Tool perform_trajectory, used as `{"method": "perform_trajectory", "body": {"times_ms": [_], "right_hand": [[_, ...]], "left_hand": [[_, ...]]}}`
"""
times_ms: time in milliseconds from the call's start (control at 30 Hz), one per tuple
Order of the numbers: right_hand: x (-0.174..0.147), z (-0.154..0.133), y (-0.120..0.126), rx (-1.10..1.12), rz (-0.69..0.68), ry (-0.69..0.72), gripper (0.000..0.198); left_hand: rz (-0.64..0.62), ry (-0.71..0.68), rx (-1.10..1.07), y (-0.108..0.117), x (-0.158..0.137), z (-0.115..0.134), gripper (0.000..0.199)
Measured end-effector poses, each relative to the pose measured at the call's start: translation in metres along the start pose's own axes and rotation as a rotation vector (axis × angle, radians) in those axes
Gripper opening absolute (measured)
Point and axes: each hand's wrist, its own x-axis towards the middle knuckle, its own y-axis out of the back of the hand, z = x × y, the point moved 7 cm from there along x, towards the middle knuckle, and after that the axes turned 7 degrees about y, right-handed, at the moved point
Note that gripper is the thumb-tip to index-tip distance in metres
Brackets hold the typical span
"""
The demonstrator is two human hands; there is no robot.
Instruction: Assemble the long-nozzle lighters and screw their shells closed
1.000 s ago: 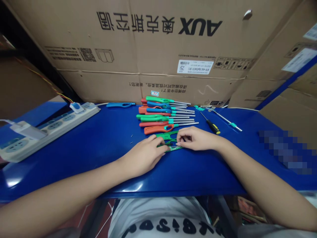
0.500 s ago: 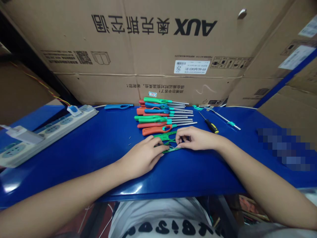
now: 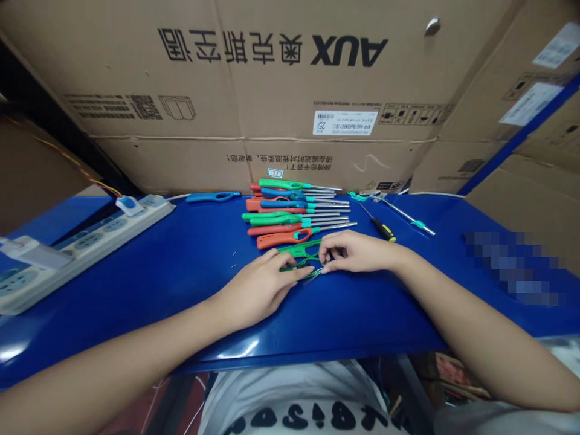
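Note:
My left hand [image 3: 260, 287] has its fingers closed on a green lighter casing half [image 3: 312, 263] that lies open on the blue table. Its index finger is stretched along the casing's near edge. Thumb and index finger of my right hand [image 3: 356, 251] pinch a thin pale wire [image 3: 318, 271] at the casing's right part. My fingers hide much of the casing's inside. Just behind lies another green casing half [image 3: 290, 249], partly covered by both hands. Beyond it rests an orange lighter [image 3: 283, 239], nearest in a row of red, green and blue lighters [image 3: 274, 217] with metal tubes pointing right.
A yellow-and-black screwdriver [image 3: 385, 231] and a loose metal lighter tube [image 3: 408, 217] lie at the back right. Two small screws [image 3: 234, 260] are left of the casings. A blue casing [image 3: 211, 197] and a power strip [image 3: 97, 241] lie left. Cardboard [image 3: 203, 139] walls the back.
My left index finger has straightened and slid slightly along the casing. My right hand keeps its pinch with little movement. The whole view has shifted slightly.

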Motion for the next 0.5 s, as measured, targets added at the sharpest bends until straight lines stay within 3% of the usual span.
{"method": "perform_trajectory", "body": {"times_ms": [500], "right_hand": [[-0.002,-0.013,0.003,-0.093,-0.01,0.091,0.022]], "left_hand": [[-0.042,-0.069,0.124,-0.001,0.001,0.007,0.053]]}}
